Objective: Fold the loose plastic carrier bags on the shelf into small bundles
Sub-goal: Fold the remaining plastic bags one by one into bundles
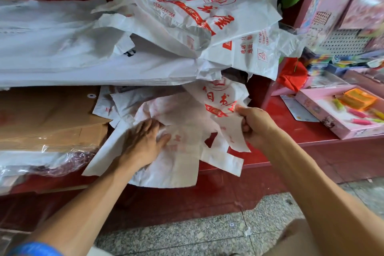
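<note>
One carrier bag (182, 151) lies spread at the shelf's (291, 127) near edge, below the loose heap (187, 27); left hand (143, 143) presses it flat, fingers straight; right hand (255, 124) pinches its right edge; folding appears just begun; next, that edge wants carrying leftward.

2 hands (143, 141); 1 pink toy box (340, 112); 1 cardboard stack (47, 118); white carrier bags (187, 27) – approx. a dozen, exact no. unclear.
</note>
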Action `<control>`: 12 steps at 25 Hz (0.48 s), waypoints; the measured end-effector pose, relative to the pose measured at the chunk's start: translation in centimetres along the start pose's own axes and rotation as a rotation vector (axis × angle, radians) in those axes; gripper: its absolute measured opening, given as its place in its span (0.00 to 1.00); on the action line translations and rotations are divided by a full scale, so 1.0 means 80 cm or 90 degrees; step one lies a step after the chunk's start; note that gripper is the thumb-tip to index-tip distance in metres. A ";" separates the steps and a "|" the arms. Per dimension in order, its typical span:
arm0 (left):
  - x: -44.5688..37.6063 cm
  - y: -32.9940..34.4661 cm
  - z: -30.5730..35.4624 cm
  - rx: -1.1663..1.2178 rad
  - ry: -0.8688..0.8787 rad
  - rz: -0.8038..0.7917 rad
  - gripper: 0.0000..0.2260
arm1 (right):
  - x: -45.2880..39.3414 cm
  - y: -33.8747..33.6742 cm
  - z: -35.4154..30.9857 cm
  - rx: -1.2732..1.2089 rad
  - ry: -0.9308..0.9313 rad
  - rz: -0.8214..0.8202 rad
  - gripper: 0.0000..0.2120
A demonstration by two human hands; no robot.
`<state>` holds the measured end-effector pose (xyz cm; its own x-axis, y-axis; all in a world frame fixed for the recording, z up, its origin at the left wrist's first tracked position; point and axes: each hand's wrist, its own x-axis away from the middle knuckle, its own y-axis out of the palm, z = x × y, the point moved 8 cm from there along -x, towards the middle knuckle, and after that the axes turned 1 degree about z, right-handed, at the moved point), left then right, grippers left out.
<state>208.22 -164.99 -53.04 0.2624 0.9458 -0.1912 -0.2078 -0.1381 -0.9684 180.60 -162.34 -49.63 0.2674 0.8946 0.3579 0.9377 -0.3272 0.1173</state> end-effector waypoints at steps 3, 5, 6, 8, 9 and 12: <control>-0.007 0.005 -0.016 0.055 -0.057 0.007 0.25 | 0.036 0.047 -0.002 -0.082 0.072 -0.254 0.07; -0.006 0.006 -0.020 0.072 -0.106 -0.023 0.29 | 0.042 0.051 -0.004 -0.105 0.099 -0.320 0.09; -0.004 -0.002 -0.018 0.080 -0.120 -0.006 0.30 | 0.035 0.042 -0.003 -0.101 0.105 -0.307 0.09; -0.002 -0.023 -0.009 0.116 -0.104 0.075 0.31 | 0.007 0.017 0.003 -0.088 0.118 -0.212 0.08; -0.001 -0.034 -0.002 0.151 -0.092 0.110 0.32 | -0.005 0.004 0.009 -0.063 0.113 -0.157 0.08; 0.002 -0.039 0.011 0.369 -0.140 0.057 0.38 | -0.021 -0.025 0.023 0.234 0.085 -0.047 0.07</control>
<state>208.07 -164.13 -49.88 0.0327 0.9847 -0.1710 -0.7133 -0.0968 -0.6941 178.66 -162.63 -52.15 0.1872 0.8567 0.4807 0.9769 -0.1107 -0.1830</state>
